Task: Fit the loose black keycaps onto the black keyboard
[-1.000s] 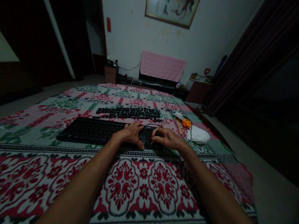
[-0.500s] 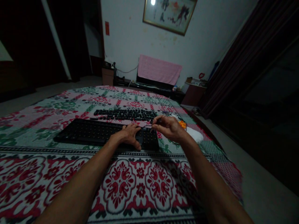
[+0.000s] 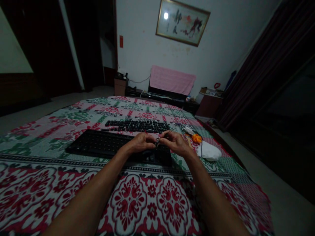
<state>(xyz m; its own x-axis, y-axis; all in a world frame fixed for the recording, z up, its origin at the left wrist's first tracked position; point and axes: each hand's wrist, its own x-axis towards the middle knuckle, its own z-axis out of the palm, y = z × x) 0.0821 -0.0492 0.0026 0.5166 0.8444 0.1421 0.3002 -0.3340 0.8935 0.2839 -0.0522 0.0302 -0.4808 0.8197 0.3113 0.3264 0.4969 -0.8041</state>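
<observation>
A black keyboard (image 3: 95,144) with bare key stems lies on the patterned bedspread. My left hand (image 3: 142,143) is over its right half, thumb and fingers closed in a pinch. Facing it, my right hand (image 3: 173,141) is also pinched, and the fingertips of both almost meet. Between them shows a small thin dark thing (image 3: 157,141), too small and dim to name. Beyond the keyboard lie loose black keycaps (image 3: 137,125) in rows. My hands cover part of the keyboard's number pad side.
Right of my right hand are an orange object (image 3: 196,138) and a white bundle (image 3: 210,151), with a dark cord beside them. The bedspread (image 3: 147,183) runs to the bed's edge. A pink cloth (image 3: 172,80) covers something at the far wall.
My left hand has lifted off the keyboard, where it was spread flat, and come to my right fingertips in a pinch. The camera has tilted up slightly.
</observation>
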